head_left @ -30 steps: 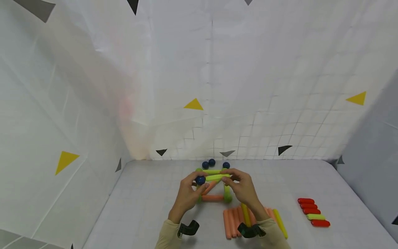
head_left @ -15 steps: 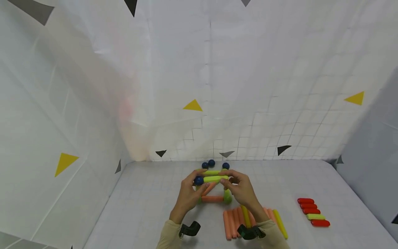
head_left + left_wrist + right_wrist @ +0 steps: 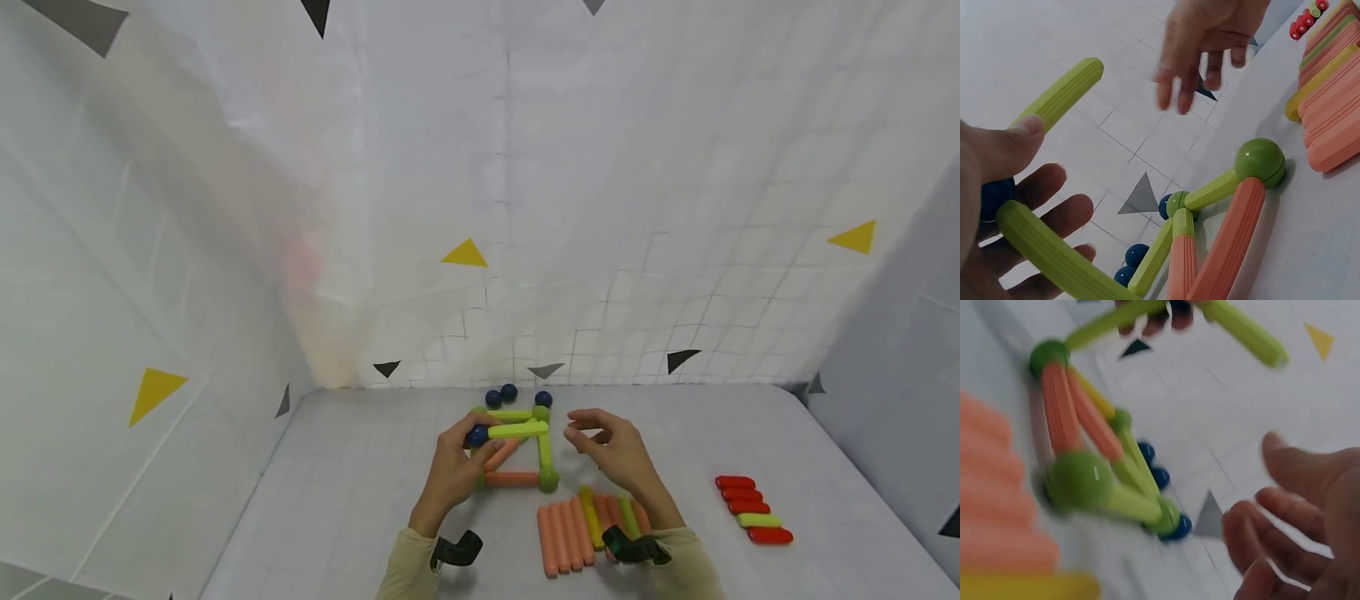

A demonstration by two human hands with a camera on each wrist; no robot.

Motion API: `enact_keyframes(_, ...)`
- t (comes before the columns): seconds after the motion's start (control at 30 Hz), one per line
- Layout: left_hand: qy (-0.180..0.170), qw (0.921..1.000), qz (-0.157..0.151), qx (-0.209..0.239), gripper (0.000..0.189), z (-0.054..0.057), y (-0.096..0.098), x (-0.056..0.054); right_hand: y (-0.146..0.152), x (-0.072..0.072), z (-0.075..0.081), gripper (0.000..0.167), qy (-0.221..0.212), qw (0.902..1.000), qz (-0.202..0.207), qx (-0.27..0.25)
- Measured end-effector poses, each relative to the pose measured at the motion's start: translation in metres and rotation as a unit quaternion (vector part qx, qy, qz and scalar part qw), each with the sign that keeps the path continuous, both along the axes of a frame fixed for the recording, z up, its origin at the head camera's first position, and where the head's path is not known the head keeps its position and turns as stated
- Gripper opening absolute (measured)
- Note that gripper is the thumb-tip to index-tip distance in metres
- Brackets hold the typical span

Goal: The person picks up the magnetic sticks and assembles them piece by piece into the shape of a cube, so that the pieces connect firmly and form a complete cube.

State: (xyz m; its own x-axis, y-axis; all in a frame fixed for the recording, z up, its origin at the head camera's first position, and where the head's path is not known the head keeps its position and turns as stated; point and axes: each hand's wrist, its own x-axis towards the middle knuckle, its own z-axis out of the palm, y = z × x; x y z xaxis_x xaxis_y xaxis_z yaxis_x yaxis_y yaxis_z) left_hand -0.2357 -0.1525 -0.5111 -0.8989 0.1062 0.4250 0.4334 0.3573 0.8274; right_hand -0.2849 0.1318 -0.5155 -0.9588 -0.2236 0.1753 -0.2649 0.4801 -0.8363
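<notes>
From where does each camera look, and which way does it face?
Head: worn on the head, facing forward and down at the table; the left grip, right grip and both sleeves show.
Left wrist: on that wrist, facing the left grip, holding a blue ball; the right grip shows above.
Right wrist: on that wrist, facing the right grip; the left grip partly shows above.
Both wrist views share the stick-and-ball frame.
</notes>
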Motion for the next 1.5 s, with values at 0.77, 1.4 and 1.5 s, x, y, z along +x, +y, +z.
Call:
enact_keyframes(0.77, 0.007, 0.9999, -0.004, 0.014, 0.027, -0.001, -0.004, -0.004, -0.017, -0.084, -0.025, 0.065, -0.030, 0.9872, 0.071, 0.140)
enact_keyframes(1.4, 0.003, 0.9999, -0.009, 0.010, 0.027, -0.002, -0.001, -0.002, -0.028, -0.109, -0.043, 0.034, 0.038, 0.9776, 0.096, 0.183)
enact_keyframes(1.5, 0.002, 0.9998, -0.016, 0.010, 0.025, -0.003, 0.001, -0.002, -0.025, -0.108, -0.043, 0.032, 0.022, 0.9798, 0.087, 0.178)
